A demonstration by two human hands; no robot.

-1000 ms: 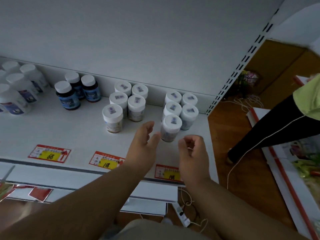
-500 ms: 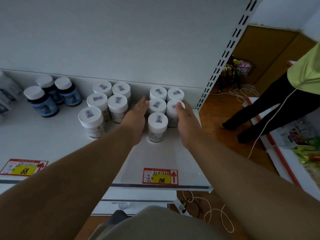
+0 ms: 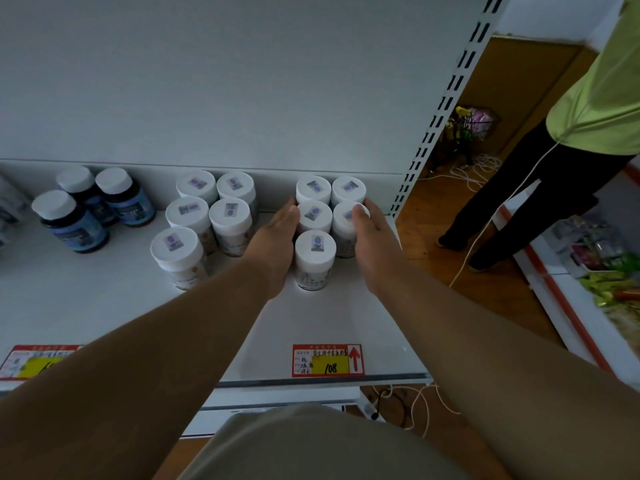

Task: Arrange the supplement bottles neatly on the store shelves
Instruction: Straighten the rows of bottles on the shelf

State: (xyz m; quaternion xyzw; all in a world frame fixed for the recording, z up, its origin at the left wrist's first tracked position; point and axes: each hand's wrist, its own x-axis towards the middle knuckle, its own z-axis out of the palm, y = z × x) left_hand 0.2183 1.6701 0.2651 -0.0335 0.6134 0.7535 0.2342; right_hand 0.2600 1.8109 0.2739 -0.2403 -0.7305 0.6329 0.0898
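On the white metal shelf [image 3: 86, 306], three dark blue-labelled bottles with white caps [image 3: 71, 221] are seen at the far left, near the back wall. To their right, a cluster of five white-capped pale supplement bottles [image 3: 207, 216] is noted, standing upright. The left hand [image 3: 273, 242] is laid flat against the left side of a second group of five white-capped bottles [image 3: 315, 252]; its grip is slack, fingers straight, nothing enclosed. The right hand [image 3: 372, 249] is placed against the right side of that group, its fingers curled loosely over the cap of the right middle bottle [image 3: 344, 216]. A red and yellow price tag marked 108 [image 3: 327, 360] is fixed at the shelf's front edge. A standing person in a green top [image 3: 595, 109] is observed at far right.
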